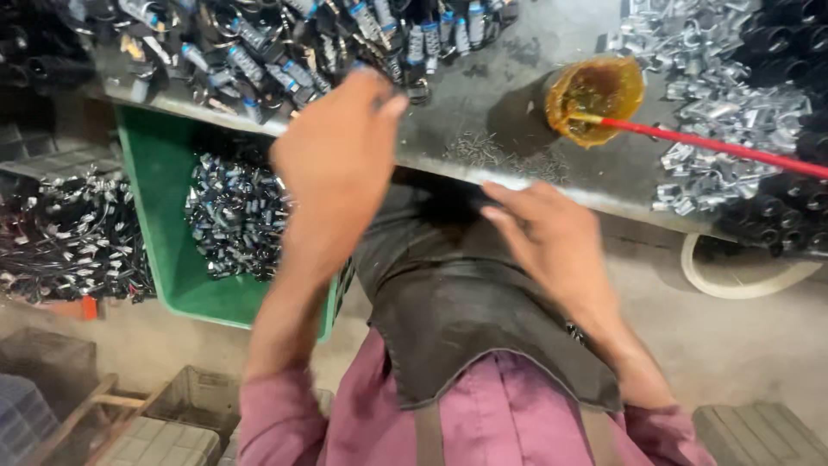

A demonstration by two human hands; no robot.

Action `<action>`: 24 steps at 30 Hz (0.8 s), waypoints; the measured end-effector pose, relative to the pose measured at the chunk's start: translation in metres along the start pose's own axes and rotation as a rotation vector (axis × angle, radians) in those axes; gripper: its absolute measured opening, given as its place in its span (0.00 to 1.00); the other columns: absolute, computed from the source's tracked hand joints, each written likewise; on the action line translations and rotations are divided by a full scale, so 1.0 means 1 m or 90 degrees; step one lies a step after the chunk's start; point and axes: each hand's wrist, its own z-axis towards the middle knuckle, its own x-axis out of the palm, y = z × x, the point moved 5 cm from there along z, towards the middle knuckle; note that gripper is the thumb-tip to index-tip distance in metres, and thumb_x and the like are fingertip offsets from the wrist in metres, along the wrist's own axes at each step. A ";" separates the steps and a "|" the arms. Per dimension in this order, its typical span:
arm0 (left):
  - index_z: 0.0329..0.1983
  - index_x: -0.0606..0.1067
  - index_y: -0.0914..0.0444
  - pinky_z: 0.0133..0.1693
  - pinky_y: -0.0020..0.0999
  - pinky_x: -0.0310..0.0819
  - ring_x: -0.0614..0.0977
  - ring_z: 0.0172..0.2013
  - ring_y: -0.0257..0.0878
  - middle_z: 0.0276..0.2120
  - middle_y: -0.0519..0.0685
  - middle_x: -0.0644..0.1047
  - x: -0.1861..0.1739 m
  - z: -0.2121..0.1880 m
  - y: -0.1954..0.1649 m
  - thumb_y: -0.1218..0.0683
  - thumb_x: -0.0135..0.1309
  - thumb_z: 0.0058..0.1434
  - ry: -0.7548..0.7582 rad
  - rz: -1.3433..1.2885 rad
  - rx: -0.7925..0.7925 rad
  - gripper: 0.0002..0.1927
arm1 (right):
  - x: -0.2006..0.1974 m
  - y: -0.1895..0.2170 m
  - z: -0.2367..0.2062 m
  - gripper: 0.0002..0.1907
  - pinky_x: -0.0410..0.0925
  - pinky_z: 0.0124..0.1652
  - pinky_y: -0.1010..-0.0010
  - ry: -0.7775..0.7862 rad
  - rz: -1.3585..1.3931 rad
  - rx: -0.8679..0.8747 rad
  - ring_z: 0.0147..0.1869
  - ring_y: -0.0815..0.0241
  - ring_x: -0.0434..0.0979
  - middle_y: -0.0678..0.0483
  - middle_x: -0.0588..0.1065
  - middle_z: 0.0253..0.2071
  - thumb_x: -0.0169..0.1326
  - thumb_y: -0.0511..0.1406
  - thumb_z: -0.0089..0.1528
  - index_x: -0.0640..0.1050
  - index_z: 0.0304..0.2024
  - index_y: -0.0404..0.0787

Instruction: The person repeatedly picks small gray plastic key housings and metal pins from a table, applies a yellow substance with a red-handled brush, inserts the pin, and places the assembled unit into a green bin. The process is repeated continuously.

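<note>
My left hand [336, 160] reaches up over the front edge of the grey metal workbench [483, 103], its fingertips at a heap of small black and blue-banded parts [285, 43]. Motion blur hides whether it grips one. My right hand [548, 237] hangs just below the bench edge, fingers spread and nothing in it, above a dark leather apron [457, 302] on my lap.
A green bin [155, 173] holding more of the parts [237, 216] stands under the bench at the left. An amber cup [595, 95] with a red stick [716, 147] sits on the bench beside shiny metal clips [716, 103]. Grey crates [164, 436] stand on the floor.
</note>
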 end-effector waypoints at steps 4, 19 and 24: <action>0.38 0.73 0.59 0.27 0.50 0.75 0.84 0.26 0.55 0.25 0.53 0.81 0.058 0.034 -0.010 0.45 0.61 0.63 -0.062 0.148 -0.036 0.15 | 0.037 0.003 0.014 0.18 0.68 0.34 0.63 -0.067 -0.017 -0.018 0.33 0.54 0.73 0.51 0.72 0.33 0.64 0.37 0.63 0.82 0.56 0.46; 0.53 0.71 0.61 0.50 0.31 0.77 0.82 0.45 0.35 0.43 0.49 0.79 0.023 -0.013 0.017 0.60 0.58 0.70 -0.145 -0.613 0.079 0.11 | 0.066 0.009 0.045 0.15 0.67 0.31 0.61 -0.099 -0.154 -0.120 0.38 0.54 0.74 0.55 0.70 0.33 0.64 0.35 0.61 0.83 0.51 0.50; 0.59 0.72 0.64 0.46 0.26 0.71 0.79 0.43 0.32 0.40 0.46 0.77 0.025 -0.044 0.012 0.61 0.51 0.71 0.197 -1.022 -0.075 0.14 | 0.046 0.005 0.028 0.10 0.65 0.34 0.71 -0.106 0.153 -0.095 0.35 0.63 0.70 0.57 0.71 0.33 0.67 0.30 0.61 0.83 0.44 0.43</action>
